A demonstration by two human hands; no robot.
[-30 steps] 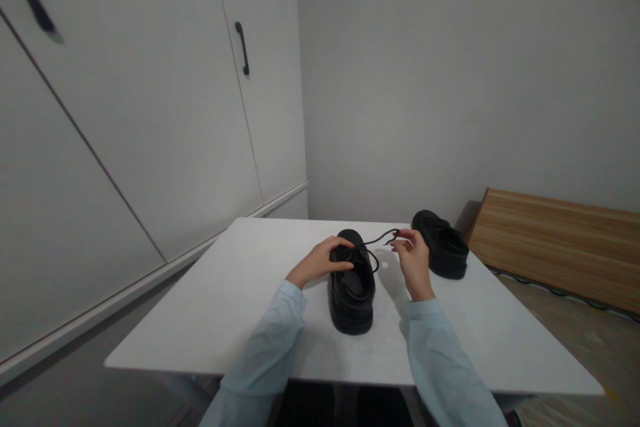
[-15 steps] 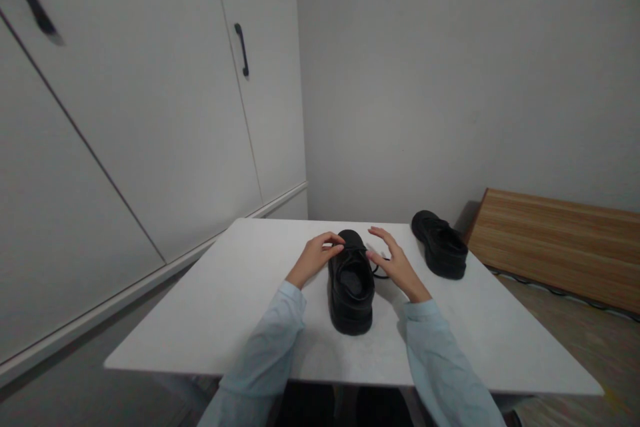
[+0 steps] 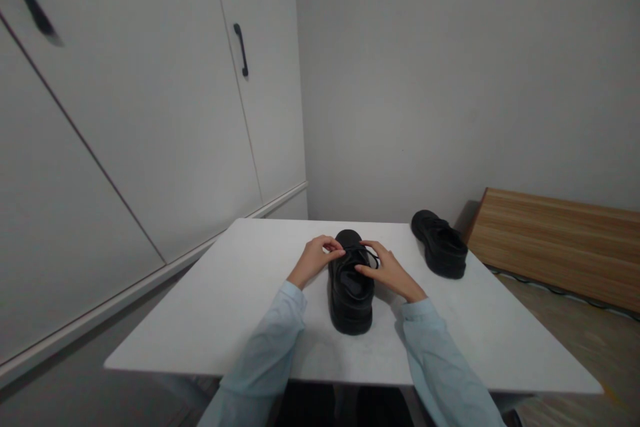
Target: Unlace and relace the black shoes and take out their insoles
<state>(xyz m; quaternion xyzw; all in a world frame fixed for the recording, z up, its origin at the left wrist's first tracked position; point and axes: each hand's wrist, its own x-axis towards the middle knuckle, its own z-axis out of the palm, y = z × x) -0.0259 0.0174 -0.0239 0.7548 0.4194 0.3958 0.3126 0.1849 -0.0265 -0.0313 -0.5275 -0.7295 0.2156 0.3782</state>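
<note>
A black lace-up shoe [image 3: 352,310] stands upright on the white table in front of me, toe pointing away. My left hand [image 3: 317,257] is at the left of its lacing, thumb and forefinger pinched together, apparently on the shoelace; the exact hold is too small to make out. My right hand [image 3: 386,270] reaches over the shoe from the right with thumb and fingers apart. Its thumb lies over the tongue and its fingertips are by the upper lacing. Between them a black shoelace [image 3: 373,255] curves out at the shoe's right side.
A second black shoe [image 3: 444,250] rests near the far right edge of the white table [image 3: 225,307]. White cabinet doors [image 3: 150,100] rise at the left, and a grey wall [image 3: 425,80] stands behind. A wood-grain panel [image 3: 560,240] is beyond the table's right side.
My right hand has moved left and its fingers have come down onto the shoe's lacing and tongue. My left hand has hardly moved. Both shoes stay in place.
</note>
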